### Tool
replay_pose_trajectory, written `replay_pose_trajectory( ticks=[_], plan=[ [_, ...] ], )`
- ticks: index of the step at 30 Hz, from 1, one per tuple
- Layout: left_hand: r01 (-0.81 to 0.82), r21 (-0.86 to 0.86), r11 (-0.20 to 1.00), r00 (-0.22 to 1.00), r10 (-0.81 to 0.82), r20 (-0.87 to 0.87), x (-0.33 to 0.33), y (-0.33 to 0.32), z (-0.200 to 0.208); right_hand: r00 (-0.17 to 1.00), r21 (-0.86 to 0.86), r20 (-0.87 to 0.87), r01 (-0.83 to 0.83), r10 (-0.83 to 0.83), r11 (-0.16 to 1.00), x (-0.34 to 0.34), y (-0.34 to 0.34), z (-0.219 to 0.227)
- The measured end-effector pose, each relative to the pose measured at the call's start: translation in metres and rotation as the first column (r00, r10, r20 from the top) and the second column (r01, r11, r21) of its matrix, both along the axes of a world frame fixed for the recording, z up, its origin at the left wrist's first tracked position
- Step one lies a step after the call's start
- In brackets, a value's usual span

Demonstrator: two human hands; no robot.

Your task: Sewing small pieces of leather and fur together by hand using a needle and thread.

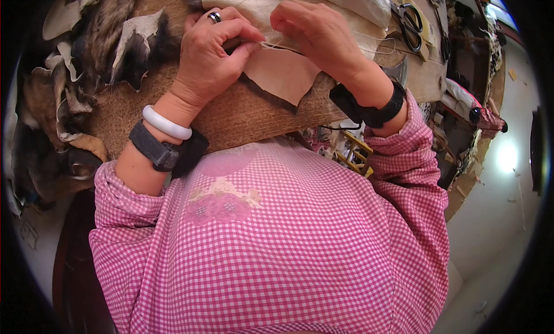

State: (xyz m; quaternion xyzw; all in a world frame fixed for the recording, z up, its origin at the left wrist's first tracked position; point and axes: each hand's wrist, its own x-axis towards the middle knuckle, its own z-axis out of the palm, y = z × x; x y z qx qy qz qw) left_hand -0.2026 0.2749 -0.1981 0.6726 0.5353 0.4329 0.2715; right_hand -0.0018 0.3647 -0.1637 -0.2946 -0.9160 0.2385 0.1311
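My left hand (216, 48), with a dark ring on one finger, pinches the edge of a pale tan hide piece (284, 74). This piece hangs down to a point over the table edge side, and a dark fringe shows along its lower rim. Just to the right, my right hand (323, 39) has its fingers pinched together on a thin white thread (274, 36). The thread runs between both hands at the seam, and a loose loop lies to the right. Whether a needle is between my right fingers cannot be made out. A larger cream hide (248, 2) spreads beyond my hands.
Several fur scraps (135, 39) are heaped at the left of the worn brown table (248, 117). Black-handled scissors (410, 25) lie at the far right on yellowish material. Below the table's right side is a yellow metal frame (355, 155). Cluttered shelving (479, 62) stands farther right.
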Motion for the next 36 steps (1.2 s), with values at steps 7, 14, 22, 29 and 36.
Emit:
replay_pose_trajectory(
  ticks=[7,14,22,29,36],
  plan=[
    [0.000,-0.002,1.000,1.000,0.000,0.021,0.000,0.000,-0.001,1.000,-0.024,-0.019,-0.011,0.011,1.000,-0.001,-0.002,0.000],
    [-0.001,-0.007,1.000,1.000,0.002,0.030,0.000,-0.001,0.000,0.999,-0.151,-0.046,-0.036,0.030,0.988,-0.004,0.000,0.008],
    [0.011,-0.006,1.000,0.998,-0.011,0.055,0.000,-0.001,-0.001,0.984,0.047,0.005,-0.180,0.180,0.983,-0.005,-0.002,0.007],
    [0.009,-0.024,1.000,0.997,-0.007,0.076,0.000,-0.001,-0.003,0.983,0.045,-0.010,-0.182,0.182,0.982,-0.006,0.003,-0.006],
    [-0.032,-0.016,0.999,0.996,0.033,0.078,0.002,0.000,-0.004,0.957,0.137,-0.031,-0.282,0.289,0.950,-0.013,-0.011,-0.003]
  ],
)
